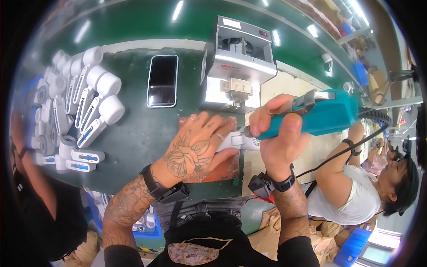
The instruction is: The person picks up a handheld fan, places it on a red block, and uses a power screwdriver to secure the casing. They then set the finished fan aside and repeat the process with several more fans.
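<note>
My left hand (191,144) presses a white plastic appliance housing (232,141) onto a reddish-brown mat (213,174), its fingers around the part. At the housing's right end shows a round slotted grille, partly hidden. My right hand (282,142) is closed around a teal electric screwdriver (318,116), lying almost level. Its tip points left and meets the housing near the grille; whether a screw sits there I cannot tell. A black cord (338,155) trails from the tool's rear end.
Several similar white appliances (104,81) with blue-striped handles are piled at the left. A phone (162,81) lies on the green table beside a grey screw-feeding machine (239,66). A co-worker (344,191) sits at the right, another person (40,196) at the left. Below stands a blue bin (153,231).
</note>
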The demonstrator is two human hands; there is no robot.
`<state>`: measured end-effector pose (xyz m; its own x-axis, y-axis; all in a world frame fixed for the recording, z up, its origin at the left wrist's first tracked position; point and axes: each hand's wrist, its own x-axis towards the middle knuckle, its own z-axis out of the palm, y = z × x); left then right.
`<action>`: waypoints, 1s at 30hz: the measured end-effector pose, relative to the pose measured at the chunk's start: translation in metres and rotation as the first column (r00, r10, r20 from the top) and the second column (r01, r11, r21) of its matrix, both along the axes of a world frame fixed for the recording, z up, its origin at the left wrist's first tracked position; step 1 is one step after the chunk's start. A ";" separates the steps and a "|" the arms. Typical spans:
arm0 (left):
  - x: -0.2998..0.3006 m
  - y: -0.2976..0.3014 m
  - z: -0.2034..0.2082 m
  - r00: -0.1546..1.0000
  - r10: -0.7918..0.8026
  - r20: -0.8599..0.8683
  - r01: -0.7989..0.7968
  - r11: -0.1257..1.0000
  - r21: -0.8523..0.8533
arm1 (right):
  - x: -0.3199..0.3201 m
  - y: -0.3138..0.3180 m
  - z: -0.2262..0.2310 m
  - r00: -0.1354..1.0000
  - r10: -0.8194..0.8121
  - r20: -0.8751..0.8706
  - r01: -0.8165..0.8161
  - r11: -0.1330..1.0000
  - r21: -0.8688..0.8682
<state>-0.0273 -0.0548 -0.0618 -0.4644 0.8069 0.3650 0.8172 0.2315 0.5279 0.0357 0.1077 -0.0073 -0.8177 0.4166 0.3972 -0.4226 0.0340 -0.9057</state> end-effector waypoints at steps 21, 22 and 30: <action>0.000 -0.003 0.002 1.000 0.000 -0.025 0.000 1.000 0.030 | -0.026 0.000 0.008 0.998 -0.060 0.017 0.058 0.993 0.099; 0.000 -0.003 0.003 1.000 0.002 -0.028 -0.001 0.999 0.032 | -0.036 0.000 0.009 0.996 -0.077 -0.044 0.080 0.995 0.052; 0.001 -0.002 0.004 0.999 -0.033 -0.017 0.033 0.999 0.038 | -0.058 0.002 -0.003 0.992 -0.050 -0.119 0.056 0.997 0.052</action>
<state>-0.0268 -0.0566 -0.0577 -0.4314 0.8069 0.4035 0.8327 0.1841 0.5222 -0.0227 0.1097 -0.0106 -0.7416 0.4330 0.5123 -0.5219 0.1073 -0.8462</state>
